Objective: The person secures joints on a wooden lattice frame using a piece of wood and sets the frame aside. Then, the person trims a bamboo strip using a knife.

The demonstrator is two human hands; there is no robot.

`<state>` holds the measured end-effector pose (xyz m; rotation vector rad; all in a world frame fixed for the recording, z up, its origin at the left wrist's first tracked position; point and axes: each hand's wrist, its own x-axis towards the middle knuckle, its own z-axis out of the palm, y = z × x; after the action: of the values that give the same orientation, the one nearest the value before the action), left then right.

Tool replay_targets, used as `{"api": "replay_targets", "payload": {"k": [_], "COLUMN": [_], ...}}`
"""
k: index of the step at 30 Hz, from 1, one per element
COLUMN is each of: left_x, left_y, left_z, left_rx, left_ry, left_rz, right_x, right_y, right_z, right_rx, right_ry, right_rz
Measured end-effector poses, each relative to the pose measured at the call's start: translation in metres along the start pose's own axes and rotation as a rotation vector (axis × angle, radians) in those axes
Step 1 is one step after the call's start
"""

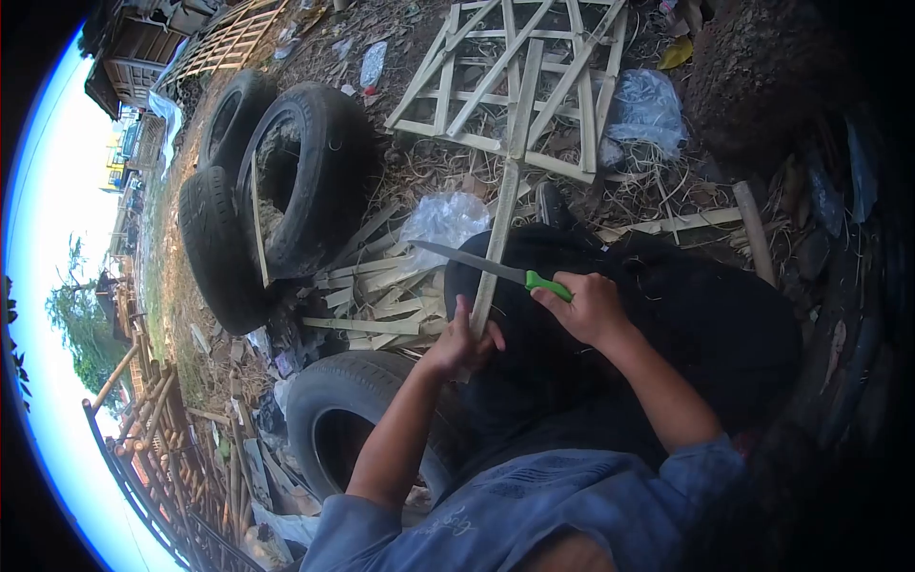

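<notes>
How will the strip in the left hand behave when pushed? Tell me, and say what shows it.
The strip is probably fairly stiff, since it runs nearly straight out from the left hand. It may still bow if pushed midway, being long and narrow. It is likely light for its length, having so little width.

No word, brand or number can be read clearly. The only visible lettering is a short line of looping script (453,526) on the front of the person's grey-blue shirt (591,510), near the bottom of the view; it is small and slanted, and its letters cannot be made out. Beside it, a dark, streaky print (558,474) is too unclear to tell whether it contains words.
</notes>
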<state>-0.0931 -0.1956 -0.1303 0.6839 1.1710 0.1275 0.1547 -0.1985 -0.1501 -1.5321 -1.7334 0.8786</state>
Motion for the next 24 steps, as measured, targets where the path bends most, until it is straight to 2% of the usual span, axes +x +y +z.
{"api": "replay_targets", "payload": {"k": [2,3,6,8,10,11,13,14,16,17,18,21,23,24], "left_x": [-0.001,-0.003,-0.011,-0.021,-0.02,-0.01,0.009,0.015,0.025,0.029,0.03,0.024,0.023,0.018], "left_y": [-0.003,-0.001,0.012,0.016,0.025,0.024,0.019,0.017,0.015,0.014,0.016,0.016,0.008,0.009], "left_z": [-0.004,-0.003,0.008,0.028,0.056,0.063,0.079,0.091,0.117,0.129,0.14,0.164,0.175,0.178], "left_rx": [0.016,-0.028,-0.082,-0.362,-0.326,-0.35,-0.389,-0.416,-0.339,-0.327,-0.383,-0.245,0.095,0.077], "left_ry": [-0.04,-0.042,-0.056,-0.218,-0.253,-0.365,-0.628,-0.652,-0.832,-0.91,-0.963,-0.879,-0.576,-0.577], "left_rz": [0.063,0.052,0.041,0.006,0.071,0.079,0.08,0.091,-0.004,-0.014,-0.097,-0.09,-0.005,-0.017], "right_x": [0.0,-0.002,-0.017,-0.033,-0.05,-0.056,-0.07,-0.075,-0.079,-0.077,-0.081,-0.098,-0.11,-0.116], "right_y": [0.0,-0.001,-0.017,-0.019,-0.019,-0.023,-0.032,-0.028,-0.022,-0.023,-0.018,-0.003,0.004,0.007], "right_z": [-0.002,-0.001,-0.007,-0.011,-0.021,-0.027,-0.04,-0.046,-0.06,-0.064,-0.071,-0.083,-0.083,-0.082], "right_rx": [0.32,0.441,0.429,0.329,0.4,0.363,0.749,0.715,0.822,0.737,0.815,0.785,0.707,0.704], "right_ry": [0.03,0.056,0.022,-0.041,-0.084,-0.107,0.019,0.006,0.146,0.298,0.3,0.289,0.334,0.322], "right_rz": [0.14,0.124,0.105,0.074,-0.002,0.005,0.245,0.256,0.39,0.323,0.414,0.498,0.523,0.541]}}
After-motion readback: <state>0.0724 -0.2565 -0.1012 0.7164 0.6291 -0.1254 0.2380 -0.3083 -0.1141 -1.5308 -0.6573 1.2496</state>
